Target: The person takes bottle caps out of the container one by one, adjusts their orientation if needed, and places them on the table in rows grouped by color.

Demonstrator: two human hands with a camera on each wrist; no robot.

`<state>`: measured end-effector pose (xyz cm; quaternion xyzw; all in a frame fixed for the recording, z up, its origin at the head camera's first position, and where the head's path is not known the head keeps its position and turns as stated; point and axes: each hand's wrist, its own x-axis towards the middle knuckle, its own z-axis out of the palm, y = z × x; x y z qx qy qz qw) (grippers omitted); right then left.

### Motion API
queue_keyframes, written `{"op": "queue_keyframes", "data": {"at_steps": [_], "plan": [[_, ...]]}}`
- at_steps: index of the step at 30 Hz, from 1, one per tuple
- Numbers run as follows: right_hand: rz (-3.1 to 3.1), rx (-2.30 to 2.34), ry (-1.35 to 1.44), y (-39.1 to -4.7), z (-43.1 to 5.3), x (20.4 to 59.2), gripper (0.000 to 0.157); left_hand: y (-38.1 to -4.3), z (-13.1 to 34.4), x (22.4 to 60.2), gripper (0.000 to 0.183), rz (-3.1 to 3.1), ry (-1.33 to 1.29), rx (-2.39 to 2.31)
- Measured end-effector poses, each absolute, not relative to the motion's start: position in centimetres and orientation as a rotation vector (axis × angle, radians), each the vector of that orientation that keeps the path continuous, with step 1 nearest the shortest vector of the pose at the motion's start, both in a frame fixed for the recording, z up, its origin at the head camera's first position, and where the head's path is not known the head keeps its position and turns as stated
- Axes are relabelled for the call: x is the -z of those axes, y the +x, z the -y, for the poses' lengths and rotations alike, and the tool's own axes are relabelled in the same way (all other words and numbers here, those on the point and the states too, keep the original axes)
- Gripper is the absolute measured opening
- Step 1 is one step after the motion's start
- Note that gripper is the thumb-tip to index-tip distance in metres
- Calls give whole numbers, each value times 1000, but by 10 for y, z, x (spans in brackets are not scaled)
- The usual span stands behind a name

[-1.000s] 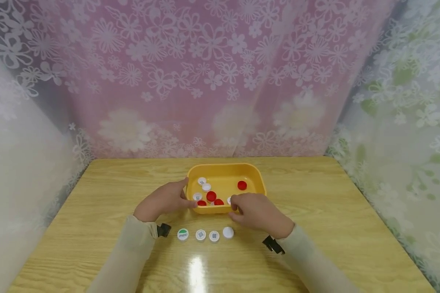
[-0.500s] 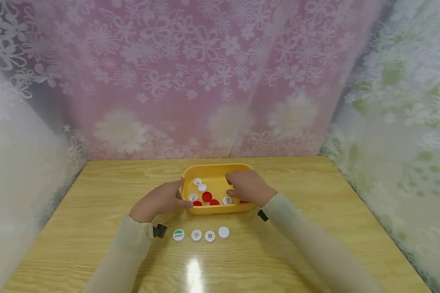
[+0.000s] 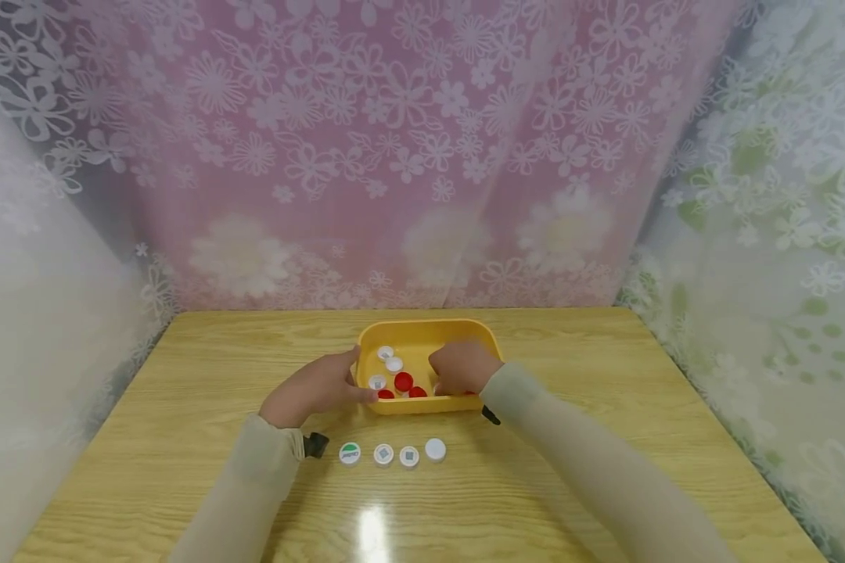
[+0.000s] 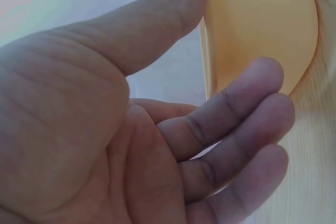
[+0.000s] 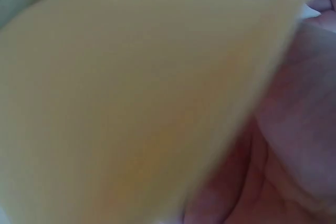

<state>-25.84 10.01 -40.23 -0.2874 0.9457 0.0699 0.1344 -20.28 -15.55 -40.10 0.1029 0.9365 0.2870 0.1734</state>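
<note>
The likeliest trouble, I'd say, is at the near side of the yellow tray, in the middle of the lower half of the frame. The right forearm in its pale sleeve slants over the near rim from the lower right; if it leaned there, the tray could tip or slide. A careless lift might also knock the plain white cap, rightmost in the row of four on the worktop, just below the tray. Inside the tray, the red cap lies close among others at lower left, so a sweep that way could scatter them.

The right hand is down in the tray's right half, knuckles up, fingers bent. Its fingertips are hidden and its wrist view is blurred, so I can't tell whether they are pinching a cap or nothing.

The left hand lies at the tray's left end, thumb and fingers well apart and loosely bent. The thumb touches the rim at the lower-left corner; the index finger reaches up along the left wall, apparently steadying it.
</note>
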Motion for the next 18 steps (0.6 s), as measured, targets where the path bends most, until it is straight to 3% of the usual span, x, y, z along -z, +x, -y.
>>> {"op": "queue_keyframes", "data": {"at_steps": [18], "plan": [[-2743, -67, -910, -257, -103, 411, 27, -203, 153, 401, 101, -2666, 290, -772]]}}
